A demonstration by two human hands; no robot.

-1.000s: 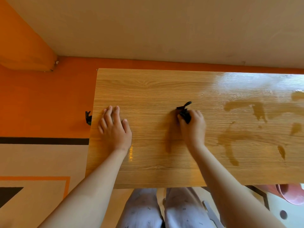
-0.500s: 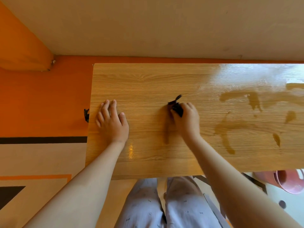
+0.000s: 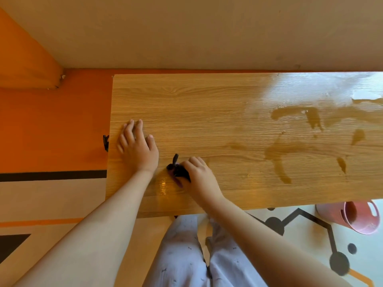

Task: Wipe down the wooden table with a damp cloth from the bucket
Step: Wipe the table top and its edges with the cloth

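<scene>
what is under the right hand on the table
A dark cloth, bunched, sticks out from under the right hand onto the table. The part beneath the palm is covered.

Indoor room, kind uncertain: orange-and-cream painted floor [image 3: 51,125] left of fingers [image 3: 139,126], beige wall [image 3: 186,32] beyond, wooden table [image 3: 207,110], pink bucket [image 3: 352,218].
</scene>
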